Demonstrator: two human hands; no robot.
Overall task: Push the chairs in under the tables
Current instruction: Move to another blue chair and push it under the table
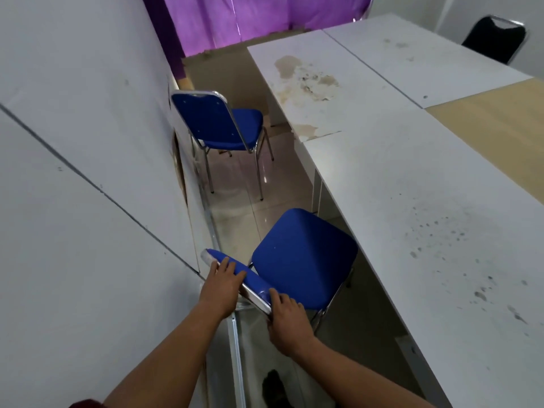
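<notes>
A blue padded chair (303, 257) with a chrome frame stands just below me, its seat corner reaching the edge of the long white table (397, 201) on the right. My left hand (222, 287) and my right hand (287, 322) both grip the top of its backrest, left near the far end, right near the close end. A second blue chair (219, 122) stands further down the aisle against the left wall, away from the table. Its seat faces the table.
A white panel wall (88, 172) closes the left side of the narrow tiled aisle. Purple curtains (250, 16) hang at the far end. A black chair (494, 39) stands beyond the stained white tables at top right. A beige tabletop (500, 128) lies at the right.
</notes>
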